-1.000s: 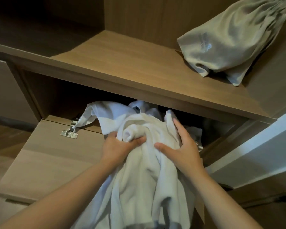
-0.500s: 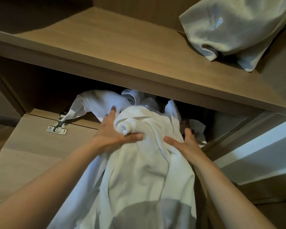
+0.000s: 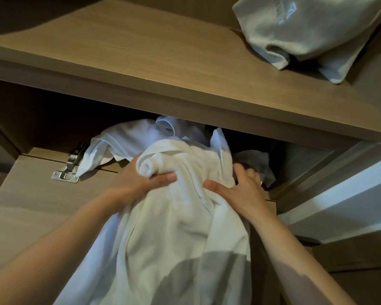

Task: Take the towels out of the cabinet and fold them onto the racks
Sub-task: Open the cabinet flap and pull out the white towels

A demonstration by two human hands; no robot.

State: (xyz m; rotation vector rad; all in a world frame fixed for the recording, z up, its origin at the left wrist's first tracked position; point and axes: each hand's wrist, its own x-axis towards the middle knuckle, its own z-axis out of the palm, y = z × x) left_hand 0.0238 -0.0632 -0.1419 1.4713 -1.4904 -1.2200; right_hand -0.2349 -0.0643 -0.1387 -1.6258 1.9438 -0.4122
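A bundle of white towels (image 3: pixel 180 219) spills out of the dark lower compartment of a wooden cabinet (image 3: pixel 185 100) and hangs down toward me. My left hand (image 3: pixel 139 179) grips a rolled fold at the top of the bundle, thumb across its front. My right hand (image 3: pixel 240 190) grips the bundle's right side, thumb on the front and fingers curled behind the cloth. More white cloth (image 3: pixel 128 139) lies further back in the compartment, partly hidden in the dark.
A grey-green cloth bag (image 3: pixel 306 29) lies on the shelf above, at the right. The flap door (image 3: pixel 35 208) lies open at the left, with a metal hinge (image 3: pixel 67 170). A white panel (image 3: pixel 339 205) stands at the right.
My right hand's fingers have curled around the towel's right side. The left hand has tightened on the rolled fold. The view has come closer to the cabinet.
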